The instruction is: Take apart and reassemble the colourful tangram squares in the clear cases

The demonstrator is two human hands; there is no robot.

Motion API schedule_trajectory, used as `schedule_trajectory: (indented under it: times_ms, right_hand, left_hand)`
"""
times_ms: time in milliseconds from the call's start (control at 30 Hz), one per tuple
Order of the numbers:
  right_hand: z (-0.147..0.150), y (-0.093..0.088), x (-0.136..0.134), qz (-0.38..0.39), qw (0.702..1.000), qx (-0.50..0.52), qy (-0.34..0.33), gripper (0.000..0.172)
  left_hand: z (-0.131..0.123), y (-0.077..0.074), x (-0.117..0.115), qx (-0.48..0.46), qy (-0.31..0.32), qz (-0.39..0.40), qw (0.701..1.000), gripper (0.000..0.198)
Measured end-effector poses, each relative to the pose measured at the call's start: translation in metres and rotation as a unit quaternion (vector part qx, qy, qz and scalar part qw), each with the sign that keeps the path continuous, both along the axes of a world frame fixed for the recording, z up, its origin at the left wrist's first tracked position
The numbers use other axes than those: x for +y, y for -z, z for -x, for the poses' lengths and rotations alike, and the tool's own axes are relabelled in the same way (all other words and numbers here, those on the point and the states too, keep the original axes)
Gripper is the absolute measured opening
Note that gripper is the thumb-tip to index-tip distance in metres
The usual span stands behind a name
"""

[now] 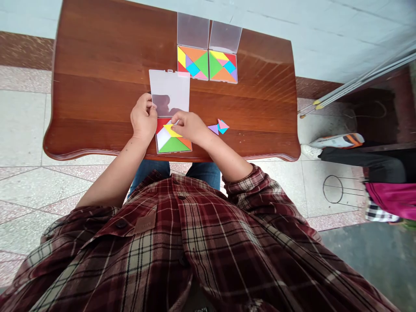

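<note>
Right hand (190, 126) is pinching, thumb and fingers together, on a yellow tangram triangle (172, 130) lying in an open tangram tray (157, 143). The tray is showing red, white, green and orange pieces, with the yellow one sitting slightly askew. It is resting near the front edge of the wooden table (97, 65), just clear of the lip. Left hand (143, 117) is curling against the side of the tray's clear plastic lid (169, 92), fingers together; cannot tell if clamped. Purple, pink and cyan tangram triangles (218, 128) are lying just beside the right hand. Two full tangram trays (193, 63) (223, 66) are sitting side by side farther up, their lids reaching the far edge. Wood is stretching well apart from the hands on both sides.
</note>
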State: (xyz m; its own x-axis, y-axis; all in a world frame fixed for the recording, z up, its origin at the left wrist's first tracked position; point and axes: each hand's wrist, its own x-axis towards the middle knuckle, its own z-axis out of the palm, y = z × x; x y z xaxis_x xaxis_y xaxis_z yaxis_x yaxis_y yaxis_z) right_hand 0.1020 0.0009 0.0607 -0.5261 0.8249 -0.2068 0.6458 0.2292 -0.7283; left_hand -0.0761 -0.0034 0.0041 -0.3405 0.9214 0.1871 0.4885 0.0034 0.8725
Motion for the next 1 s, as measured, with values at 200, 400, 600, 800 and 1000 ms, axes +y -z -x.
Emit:
schedule_trajectory:
  times_ms: [200,400,600,800,1000]
  right_hand:
    - [-0.03,-0.002,0.028,0.017,0.999,0.024,0.014,0.01]
    - [-0.019,0.005,0.043,0.015,0.999,0.03,-0.026,0.011]
    - [-0.016,-0.004,0.04,-0.014,0.998,0.004,-0.069,0.009]
    - [-0.01,-0.013,0.043,-0.045,0.994,-0.038,-0.097,0.018]
    - [-0.003,-0.011,0.042,-0.064,0.99,-0.062,-0.113,0.021]
  left_hand:
    - [0.0,0.001,0.001,-0.009,0.002,-0.004,1.0,0.02]
    - [0.002,0.006,0.002,-0.003,0.015,-0.023,1.0,0.019]
    - [0.006,0.013,0.004,0.001,0.016,-0.053,0.998,0.019]
    - [0.007,0.014,0.005,0.014,0.016,-0.04,0.999,0.018]
    - [0.006,0.012,0.005,0.031,0.007,-0.035,0.999,0.019]
